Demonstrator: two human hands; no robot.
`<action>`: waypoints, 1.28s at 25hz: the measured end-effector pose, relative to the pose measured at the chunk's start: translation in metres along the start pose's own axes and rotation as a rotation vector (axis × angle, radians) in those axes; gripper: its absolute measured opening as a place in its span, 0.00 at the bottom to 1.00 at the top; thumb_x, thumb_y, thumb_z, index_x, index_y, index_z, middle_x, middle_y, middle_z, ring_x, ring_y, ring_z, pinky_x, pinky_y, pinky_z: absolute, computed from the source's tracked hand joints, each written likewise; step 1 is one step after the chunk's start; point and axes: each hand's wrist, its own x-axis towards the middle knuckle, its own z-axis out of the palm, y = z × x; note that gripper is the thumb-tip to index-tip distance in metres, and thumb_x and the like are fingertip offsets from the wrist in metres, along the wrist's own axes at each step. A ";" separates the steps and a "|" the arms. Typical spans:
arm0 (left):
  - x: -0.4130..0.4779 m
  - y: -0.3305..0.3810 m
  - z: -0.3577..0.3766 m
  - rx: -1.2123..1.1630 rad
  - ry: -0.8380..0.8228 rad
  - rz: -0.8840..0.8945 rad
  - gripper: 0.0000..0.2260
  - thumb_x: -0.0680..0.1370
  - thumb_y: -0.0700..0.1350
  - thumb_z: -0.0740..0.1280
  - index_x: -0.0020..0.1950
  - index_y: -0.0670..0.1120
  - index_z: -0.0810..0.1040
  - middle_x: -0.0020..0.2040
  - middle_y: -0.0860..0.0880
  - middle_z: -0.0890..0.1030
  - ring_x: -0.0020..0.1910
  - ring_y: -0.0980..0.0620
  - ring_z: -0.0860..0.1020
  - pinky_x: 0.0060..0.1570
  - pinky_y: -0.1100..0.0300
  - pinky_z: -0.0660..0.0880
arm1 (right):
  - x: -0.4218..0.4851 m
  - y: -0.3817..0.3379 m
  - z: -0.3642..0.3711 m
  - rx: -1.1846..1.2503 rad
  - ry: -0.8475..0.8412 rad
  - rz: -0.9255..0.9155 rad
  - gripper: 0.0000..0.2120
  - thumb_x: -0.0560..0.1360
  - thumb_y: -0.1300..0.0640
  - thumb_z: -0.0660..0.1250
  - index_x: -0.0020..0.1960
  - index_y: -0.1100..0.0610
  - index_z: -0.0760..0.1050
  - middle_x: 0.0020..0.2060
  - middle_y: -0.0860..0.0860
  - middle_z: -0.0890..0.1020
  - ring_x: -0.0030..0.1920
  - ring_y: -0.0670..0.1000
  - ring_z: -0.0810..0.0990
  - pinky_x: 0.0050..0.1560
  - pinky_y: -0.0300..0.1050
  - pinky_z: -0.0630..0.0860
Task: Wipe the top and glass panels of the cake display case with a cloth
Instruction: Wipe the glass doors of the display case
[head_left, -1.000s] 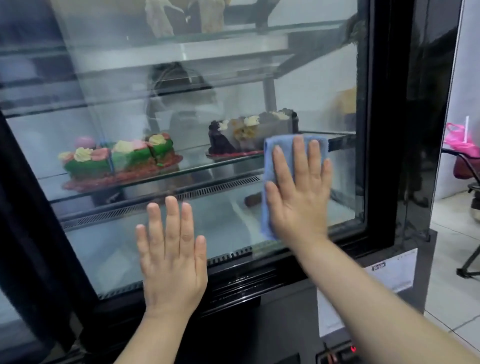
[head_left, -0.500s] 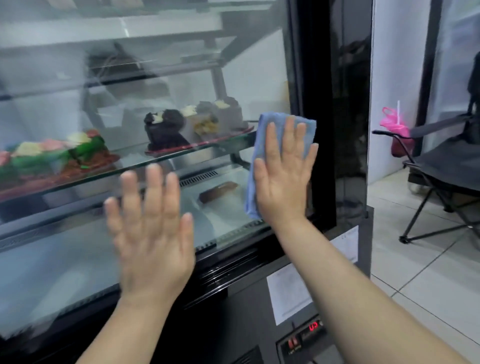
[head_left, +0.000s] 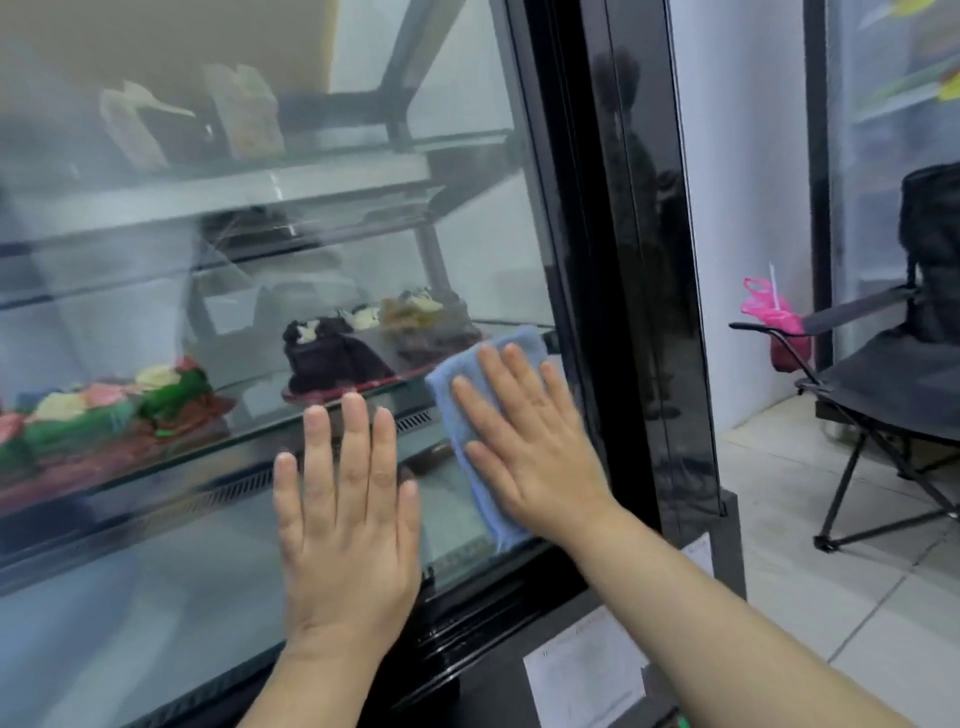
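We count one cloth (head_left: 460, 421), a soft pale-blue rectangle. It lies flat against the front glass panel (head_left: 363, 234) of the single cake display case (head_left: 597, 312), low on the pane and close to the black right-hand frame. One right hand (head_left: 535, 447) covers its middle, palm down, fingers straight and slightly fanned, pressing the cloth onto the glass rather than gripping it. Blue cloth shows above the fingertips and below the wrist. Just beside it to the left, one left hand (head_left: 348, 530) is spread flat at the bare glass with its four fingers close together, holding nothing; we cannot tell whether it touches the pane.

Behind the smooth, reflective pane we see two groups of cake on one glass shelf: a dark chocolate cake (head_left: 332, 358) with paler slices next to it on a red board, and further left a green, red and cream decorated cake (head_left: 104, 410). Two pale, blurred cartons (head_left: 244, 111) stand on the upper shelf. A slotted vent strip (head_left: 244, 486) runs under the cake shelf.

One white paper label (head_left: 587, 670) sits on the glossy black base. To the right, on pale floor tiles (head_left: 831, 597), stands one black fabric folding chair (head_left: 893, 374), with one pink plastic bag (head_left: 769, 312) at its armrest.
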 end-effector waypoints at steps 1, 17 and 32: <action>0.002 -0.003 -0.006 -0.064 0.021 -0.003 0.23 0.81 0.50 0.48 0.75 0.44 0.60 0.76 0.47 0.58 0.75 0.46 0.53 0.71 0.50 0.50 | 0.021 0.015 -0.003 -0.028 0.024 0.098 0.24 0.82 0.47 0.43 0.77 0.49 0.47 0.77 0.52 0.51 0.76 0.53 0.50 0.75 0.54 0.47; 0.122 -0.064 -0.029 0.113 0.095 0.050 0.27 0.79 0.50 0.48 0.76 0.41 0.53 0.78 0.44 0.51 0.76 0.43 0.48 0.74 0.47 0.41 | 0.114 0.024 -0.025 -0.029 0.013 -0.282 0.25 0.81 0.46 0.49 0.75 0.53 0.56 0.75 0.55 0.58 0.76 0.55 0.53 0.74 0.56 0.51; 0.224 -0.116 -0.056 0.170 0.246 -0.009 0.27 0.79 0.52 0.44 0.76 0.41 0.56 0.77 0.45 0.55 0.75 0.45 0.49 0.70 0.58 0.32 | 0.271 0.007 -0.045 0.101 0.128 0.302 0.26 0.81 0.45 0.42 0.77 0.49 0.45 0.77 0.51 0.47 0.77 0.51 0.43 0.74 0.52 0.38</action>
